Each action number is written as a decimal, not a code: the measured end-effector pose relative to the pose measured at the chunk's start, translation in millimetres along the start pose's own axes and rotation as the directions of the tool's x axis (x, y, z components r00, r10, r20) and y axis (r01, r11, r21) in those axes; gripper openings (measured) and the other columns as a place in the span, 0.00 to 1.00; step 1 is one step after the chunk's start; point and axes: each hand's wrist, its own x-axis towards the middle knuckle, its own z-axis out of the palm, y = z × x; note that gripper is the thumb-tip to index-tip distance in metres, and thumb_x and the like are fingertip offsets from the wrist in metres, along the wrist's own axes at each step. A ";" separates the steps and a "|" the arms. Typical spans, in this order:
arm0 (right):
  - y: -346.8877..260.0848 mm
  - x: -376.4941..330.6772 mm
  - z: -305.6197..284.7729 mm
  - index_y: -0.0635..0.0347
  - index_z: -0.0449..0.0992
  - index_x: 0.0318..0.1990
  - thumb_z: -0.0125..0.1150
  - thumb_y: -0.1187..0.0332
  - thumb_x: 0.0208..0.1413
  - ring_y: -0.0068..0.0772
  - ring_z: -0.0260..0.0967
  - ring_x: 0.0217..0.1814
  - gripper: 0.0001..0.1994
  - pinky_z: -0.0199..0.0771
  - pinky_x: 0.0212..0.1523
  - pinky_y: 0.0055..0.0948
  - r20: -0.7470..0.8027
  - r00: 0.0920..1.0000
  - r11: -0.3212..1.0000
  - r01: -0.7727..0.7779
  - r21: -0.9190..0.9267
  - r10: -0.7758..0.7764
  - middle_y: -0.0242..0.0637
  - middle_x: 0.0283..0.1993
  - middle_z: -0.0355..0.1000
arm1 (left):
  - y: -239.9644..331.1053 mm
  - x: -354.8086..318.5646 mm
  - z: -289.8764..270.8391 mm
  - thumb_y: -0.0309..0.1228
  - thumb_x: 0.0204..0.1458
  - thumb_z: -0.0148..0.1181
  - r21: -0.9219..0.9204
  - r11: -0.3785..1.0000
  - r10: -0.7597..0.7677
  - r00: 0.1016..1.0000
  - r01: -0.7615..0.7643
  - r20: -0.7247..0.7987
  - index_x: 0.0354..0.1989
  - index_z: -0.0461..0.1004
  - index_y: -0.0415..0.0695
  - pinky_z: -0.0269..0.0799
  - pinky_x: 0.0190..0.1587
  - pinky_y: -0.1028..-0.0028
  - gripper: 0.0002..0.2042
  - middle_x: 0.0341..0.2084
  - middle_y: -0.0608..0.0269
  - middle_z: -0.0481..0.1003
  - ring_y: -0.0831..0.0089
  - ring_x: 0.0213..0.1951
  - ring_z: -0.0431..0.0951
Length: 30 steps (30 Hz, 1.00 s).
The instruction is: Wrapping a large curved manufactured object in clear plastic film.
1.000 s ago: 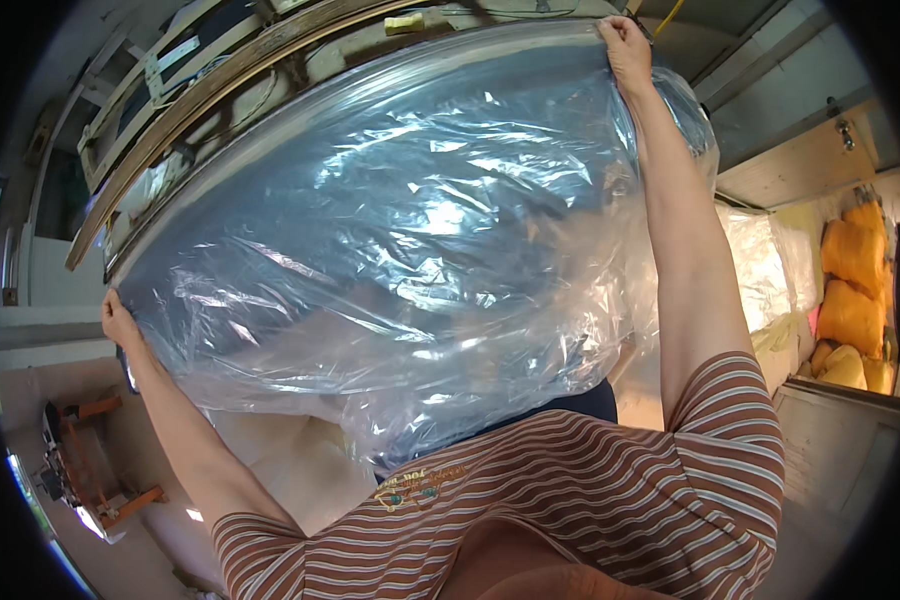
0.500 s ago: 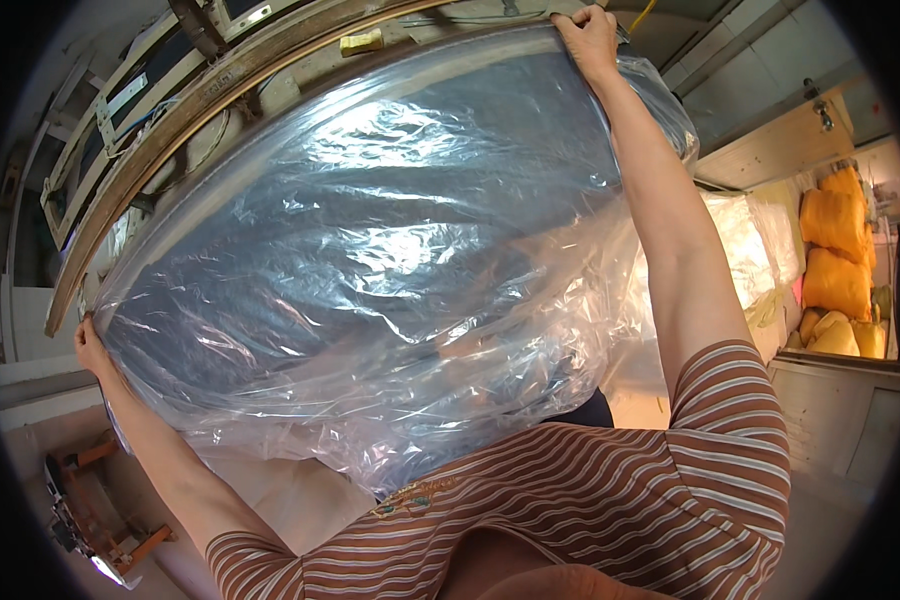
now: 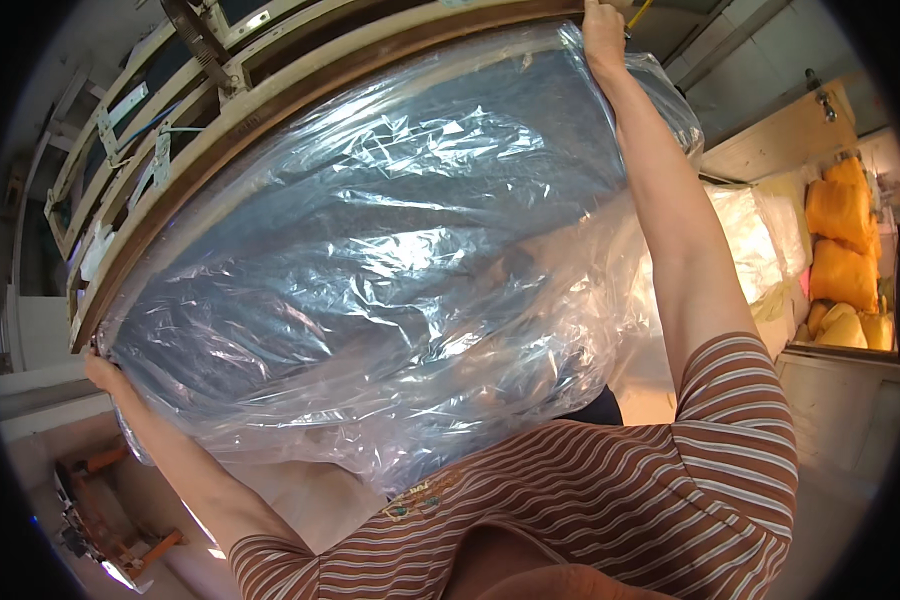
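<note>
A wide sheet of clear, crinkled plastic film (image 3: 400, 250) stretches across the middle, reflecting light. My left hand (image 3: 105, 374) is closed at the film's left corner, beside the lower end of a long wooden bar (image 3: 240, 135). Up at the far right corner, my right hand (image 3: 604, 38) is closed on the film, close to the bar's other end; some fingertips are cut off by the picture's top. The bar lies along the far edge of the film and covers part of it. Loose folds of film hang toward my body.
Behind the bar stands a pale slatted frame (image 3: 135, 150) with metal brackets and wires. More bundled film (image 3: 740, 240) lies to the right, near yellow-orange bundles (image 3: 838, 255) in an opening. An orange-and-black metal device (image 3: 110, 505) stands on the floor at lower left.
The wooden bar and its slatted frame have come down and nearer, onto the film's far edge. My left hand has shifted slightly nearer, my right slightly farther and to the right.
</note>
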 end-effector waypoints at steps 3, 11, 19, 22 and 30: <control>-46.0 -14.9 2.3 0.61 0.69 0.41 0.41 0.54 0.57 0.50 0.59 0.48 0.19 0.59 0.49 0.41 0.282 0.957 0.980 0.117 -0.162 -0.067 0.52 0.43 0.63 | -25.8 31.6 -58.9 0.43 0.52 0.48 0.401 0.878 0.247 0.965 -0.261 0.087 0.38 0.76 0.36 0.66 0.42 0.71 0.20 0.33 0.53 0.76 0.64 0.38 0.74; -76.1 -52.1 -119.7 0.58 0.63 0.28 0.50 0.56 0.57 0.21 0.55 0.31 0.15 0.57 0.33 0.22 0.767 0.589 0.957 0.038 0.287 -0.254 0.26 0.25 0.57 | 76.6 -22.8 -176.2 0.37 0.49 0.56 0.563 0.711 0.300 0.906 -0.422 0.299 0.40 0.75 0.40 0.67 0.43 0.67 0.15 0.35 0.51 0.75 0.57 0.38 0.73; -105.9 -99.1 -192.8 0.59 0.64 0.27 0.55 0.60 0.55 0.15 0.49 0.27 0.13 0.51 0.27 0.19 0.672 0.674 0.827 -0.159 0.539 -0.308 0.21 0.24 0.51 | 396.3 -425.6 -40.0 0.33 0.48 0.60 -0.581 0.548 0.836 0.356 -0.602 0.418 0.48 0.71 0.42 0.68 0.45 0.70 0.18 0.43 0.57 0.72 0.68 0.46 0.72; -131.5 -112.1 -218.5 0.61 0.64 0.26 0.59 0.61 0.51 0.18 0.50 0.27 0.14 0.52 0.27 0.21 0.596 0.670 0.849 0.099 0.519 -0.442 0.26 0.23 0.52 | 428.0 -518.7 -1.7 0.38 0.46 0.61 -0.772 0.544 0.837 0.144 -0.330 0.528 0.36 0.73 0.39 0.69 0.39 0.70 0.16 0.32 0.59 0.74 0.68 0.35 0.74; 167.2 -235.3 -417.7 0.56 0.78 0.26 0.62 0.55 0.38 0.44 0.71 0.37 0.14 0.71 0.38 0.40 0.782 0.226 0.619 0.501 -0.605 0.581 0.41 0.28 0.74 | 339.9 -459.7 40.1 0.28 0.52 0.54 -0.625 0.634 0.771 0.299 -0.455 0.563 0.31 0.73 0.36 0.66 0.40 0.77 0.07 0.29 0.60 0.73 0.72 0.34 0.72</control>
